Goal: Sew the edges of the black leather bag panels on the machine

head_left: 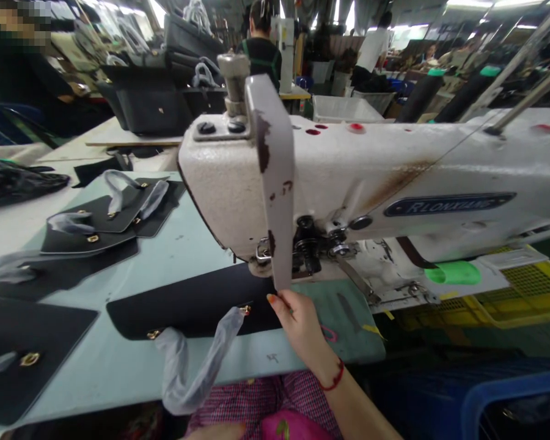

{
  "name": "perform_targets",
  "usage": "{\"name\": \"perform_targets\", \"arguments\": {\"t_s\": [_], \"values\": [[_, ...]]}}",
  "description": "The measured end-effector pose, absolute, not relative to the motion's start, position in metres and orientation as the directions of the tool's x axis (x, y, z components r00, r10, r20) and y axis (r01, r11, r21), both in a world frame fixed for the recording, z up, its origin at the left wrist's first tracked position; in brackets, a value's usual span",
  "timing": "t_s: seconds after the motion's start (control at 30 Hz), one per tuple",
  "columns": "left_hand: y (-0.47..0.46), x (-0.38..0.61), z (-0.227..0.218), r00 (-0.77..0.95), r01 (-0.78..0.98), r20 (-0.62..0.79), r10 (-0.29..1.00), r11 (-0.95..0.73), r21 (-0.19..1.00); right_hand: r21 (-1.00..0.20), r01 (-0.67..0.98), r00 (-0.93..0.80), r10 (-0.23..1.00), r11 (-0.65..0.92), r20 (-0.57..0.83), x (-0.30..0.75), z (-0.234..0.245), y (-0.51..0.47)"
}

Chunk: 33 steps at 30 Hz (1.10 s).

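A black bag panel lies on the pale green work surface, its far side under the head of a white sewing machine. Two gold fittings join it to a handle wrapped in clear plastic, which hangs over the near edge. My right hand is closed at the panel's right end, thumb over the black material, just below the tip of a white metal bar. The fingertips' undersides are hidden. Low at the bottom edge, over my lap, part of my left hand shows; most of its fingers are out of sight.
More black panels with wrapped handles lie overlapped on the left. Black bags stand on a table behind. A yellow crate and blue bin are at right. Other people are in the background.
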<state>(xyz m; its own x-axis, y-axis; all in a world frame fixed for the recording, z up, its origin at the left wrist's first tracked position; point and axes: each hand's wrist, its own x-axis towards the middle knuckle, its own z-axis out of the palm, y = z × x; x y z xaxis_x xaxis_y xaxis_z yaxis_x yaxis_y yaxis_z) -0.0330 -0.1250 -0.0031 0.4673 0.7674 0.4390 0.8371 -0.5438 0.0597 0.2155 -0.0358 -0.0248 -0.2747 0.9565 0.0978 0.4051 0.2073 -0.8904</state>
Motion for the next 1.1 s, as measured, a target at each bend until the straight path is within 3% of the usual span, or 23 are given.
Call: {"name": "perform_targets", "arguments": {"t_s": [0.13, 0.27, 0.43, 0.5, 0.63, 0.83, 1.1], "values": [[-0.125, -0.006, -0.051, 0.315, 0.900, 0.480, 0.819, -0.419, 0.124, -0.944, 0.307, -0.251, 0.967, 0.121, 0.042, 0.210, -0.025, -0.036], [-0.091, -0.004, -0.060, 0.167, 0.928, 0.549, 0.819, -0.319, 0.192, -0.963, 0.260, -0.234, 0.972, 0.077, 0.014, 0.210, -0.025, -0.041], [-0.062, -0.023, -0.041, 0.443, 0.791, 0.588, 0.677, -0.603, 0.098, -0.973, 0.224, -0.235, 0.972, 0.057, 0.002, 0.208, -0.018, -0.044], [-0.063, -0.027, -0.035, 0.497, 0.741, 0.567, 0.656, -0.661, 0.116, -0.977, 0.209, -0.236, 0.972, 0.036, -0.015, 0.208, -0.016, -0.044], [-0.068, -0.024, -0.028, 0.470, 0.719, 0.563, 0.680, -0.665, 0.202, -0.979, 0.203, -0.222, 0.974, 0.012, -0.034, 0.209, -0.016, -0.044], [-0.058, -0.029, -0.029, 0.535, 0.688, 0.547, 0.644, -0.708, 0.160, -0.984, 0.180, -0.216, 0.975, -0.005, -0.045, 0.207, -0.015, -0.037], [-0.041, -0.033, -0.030, 0.433, 0.764, 0.441, 0.786, -0.579, 0.284, -0.977, 0.214, -0.191, 0.981, 0.006, -0.036, 0.203, -0.012, -0.022]]}}
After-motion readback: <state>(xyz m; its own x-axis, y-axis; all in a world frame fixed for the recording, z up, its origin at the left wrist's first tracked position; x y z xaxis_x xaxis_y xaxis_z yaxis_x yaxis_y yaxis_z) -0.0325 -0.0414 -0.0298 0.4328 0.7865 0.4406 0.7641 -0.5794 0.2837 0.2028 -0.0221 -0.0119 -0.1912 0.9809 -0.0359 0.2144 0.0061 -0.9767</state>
